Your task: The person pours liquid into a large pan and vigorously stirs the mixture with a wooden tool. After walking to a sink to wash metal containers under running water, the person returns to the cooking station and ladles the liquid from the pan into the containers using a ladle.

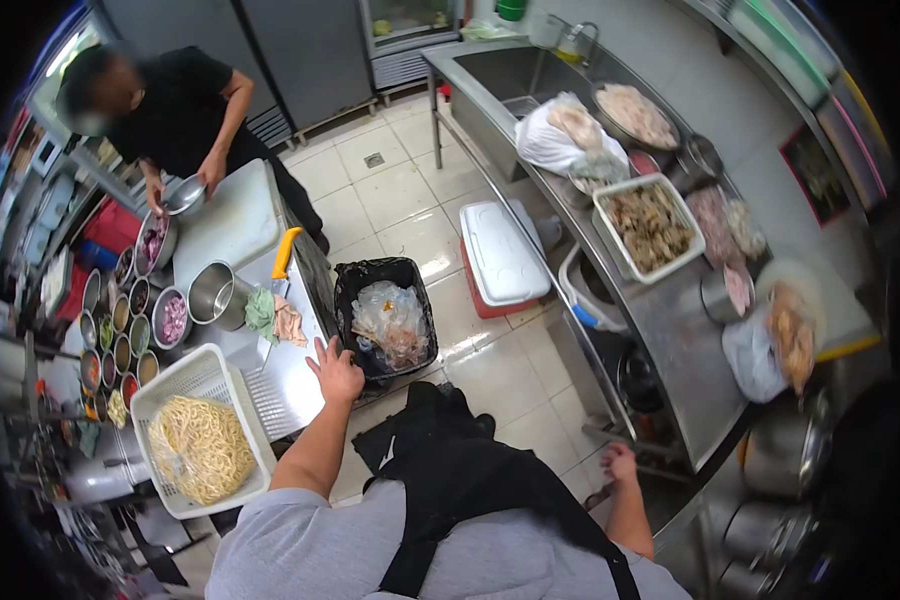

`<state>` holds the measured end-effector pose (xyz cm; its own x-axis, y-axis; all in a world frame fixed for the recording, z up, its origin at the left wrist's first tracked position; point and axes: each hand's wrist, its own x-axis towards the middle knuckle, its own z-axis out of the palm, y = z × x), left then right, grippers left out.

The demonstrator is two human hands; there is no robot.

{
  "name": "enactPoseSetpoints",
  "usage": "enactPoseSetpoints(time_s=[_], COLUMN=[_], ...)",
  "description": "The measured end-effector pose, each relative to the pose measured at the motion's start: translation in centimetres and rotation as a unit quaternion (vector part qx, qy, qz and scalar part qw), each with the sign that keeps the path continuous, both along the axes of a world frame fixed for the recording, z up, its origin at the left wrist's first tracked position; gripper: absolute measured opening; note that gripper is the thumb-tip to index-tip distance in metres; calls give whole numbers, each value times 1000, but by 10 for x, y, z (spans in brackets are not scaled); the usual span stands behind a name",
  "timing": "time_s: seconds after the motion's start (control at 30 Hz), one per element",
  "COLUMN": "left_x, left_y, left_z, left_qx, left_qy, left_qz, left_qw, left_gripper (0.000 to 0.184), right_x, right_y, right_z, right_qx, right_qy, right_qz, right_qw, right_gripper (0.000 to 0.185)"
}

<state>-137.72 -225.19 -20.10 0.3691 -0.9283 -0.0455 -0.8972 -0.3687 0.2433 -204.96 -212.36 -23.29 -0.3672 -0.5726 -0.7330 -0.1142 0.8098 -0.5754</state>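
- The left hand [338,375] is held out beside the edge of the steel worktable [305,368], its fingers spread apart with nothing between them; maybe it gives balance. I cannot tell if the fingertips touch the metal.
- The right hand [620,465] hangs low near the steel counter [705,415] on the other side. Its fingers look partly bent, but I cannot tell if they pinch something.
- Nearest to the left hand is the waste bin [428,305], on the floor against the worktable. It has a black bag inside, probably to hold the wet waste, and crumpled clear plastic [385,315] lies in it.
- The green cloth [260,312] and the pink cloth [290,325] lie bunched near the table edge, I think for easy wiping.
- The orange handle [287,252] points along the edge, where a hand can take it easily.
- The bagged noodles [205,450] rest in a white perforated basket [142,400], whose walls hold the soft bag together.
- Across the worktable, a co-worker [185,95] holds a steel bowl [184,196] with two hands, close above the bowl of chopped red onion [153,243], perhaps so that little would spill.
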Motion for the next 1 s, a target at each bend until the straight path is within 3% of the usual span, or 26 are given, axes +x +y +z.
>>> enactPoseSetpoints(time_s=[0.03, 0.1, 0.17, 0.27, 0.3, 0.33, 0.37, 0.4, 0.47, 0.5, 0.57, 0.63, 0.7, 0.73, 0.77, 0.87, 0.93, 1.0], left_x=[-3, -7, -18, -21, -20, -19, -16, -11, 2, 10, 27, 58, 86, 92, 94, 80, 54, 25], left_y=[-3, -15, -34, -80, -98, -117, -135, -152, -181, -192, -204, -203, -194, -192, -194, -200, -203, -204], left_z=[-3, -6, 13, 27, 32, 39, 46, 51, 60, 62, 71, 52, 44, 49, 54, 52, 41, 35], left_qx=[-3, -2, 76, 96, 68, 66, 53, 39, 26, 24, -34, -202, -282, -258, -258, 1, 53, 103], left_qy=[-7, -28, -7, 62, 113, 118, 124, 126, 144, 145, 138, 71, 12, 36, 24, 52, 77, 84], left_qz=[15, 32, 71, 118, 145, 165, 175, 185, 213, 226, 258, 301, 363, 410, 418, 413, 450, 471], left_qw=[1000, 999, 995, 986, 981, 977, 975, 974, 966, 963, 956, 929, 888, 874, 871, 909, 888, 872], left_gripper=[34, 33, 30, 37, 41, 41, 44, 46, 48, 49, 49, 47, 46, 48, 48, 60, 62, 65], right_x=[-9, -14, 4, 7, 47, 24, 28, 55, 90, 94, 89, 64, 89, 82, 109, 147, 166, 205], right_y=[-41, -111, -154, -180, -188, -185, -190, -205, -251, -279, -343, -414, -481, -511, -533, -580, -595, -607], right_z=[19, 51, 71, 25, 57, 7, 3, 25, 67, 68, 55, 28, 59, 45, 74, 89, 90, 125], right_qx=[-52, -134, -190, -177, -78, -35, -31, -24, -9, -19, -26, -44, -92, -138, -118, -114, -170, -156], right_qy=[39, 4, 23, -22, 24, 47, 151, 23, -110, -71, -36, 42, 13, -27, -47, -68, -71, -81], right_qz=[-4, -10, 21, 34, 85, 199, 431, 403, 387, 443, 520, 478, 400, 378, 361, 412, 549, 596], right_qw=[998, 991, 981, 983, 993, 978, 889, 915, 916, 893, 853, 876, 912, 915, 924, 901, 815, 784], right_gripper=[37, 36, 34, 28, 24, 25, 30, 32, 34, 35, 36, 36, 36, 37, 38, 36, 37, 37])
